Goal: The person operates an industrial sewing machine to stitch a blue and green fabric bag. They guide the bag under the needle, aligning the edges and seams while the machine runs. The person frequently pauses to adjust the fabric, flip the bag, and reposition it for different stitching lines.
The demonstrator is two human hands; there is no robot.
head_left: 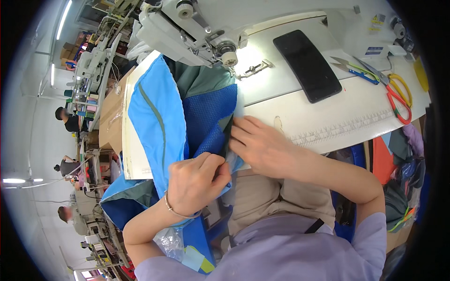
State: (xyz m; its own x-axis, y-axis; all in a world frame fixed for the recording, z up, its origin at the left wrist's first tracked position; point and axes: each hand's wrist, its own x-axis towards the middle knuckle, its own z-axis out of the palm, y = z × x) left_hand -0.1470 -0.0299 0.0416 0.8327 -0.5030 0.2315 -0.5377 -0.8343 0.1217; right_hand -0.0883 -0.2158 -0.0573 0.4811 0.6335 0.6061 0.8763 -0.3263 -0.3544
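A garment piece (pixel 159 122) of light blue fabric, blue mesh and grey-green lining lies on the sewing table (pixel 314 126), its top part reaching under the sewing machine (pixel 183 33) near the needle. My left hand (pixel 197 182) is closed in a pinch on the fabric's lower edge, beside a dark strip. My right hand (pixel 255 145) rests to its right, fingers bent over the fabric's right edge and holding it. The fingertips of both hands are partly hidden by cloth.
A black phone (pixel 307 65), snips (pixel 356 70) and scissors (pixel 398 98) lie right of the needle. Coloured fabric pieces (pixel 396 168) hang at the lower right. Cardboard (pixel 112 117) stands left of the table. Several people, including a person in black (pixel 70 122), sit at machines further left.
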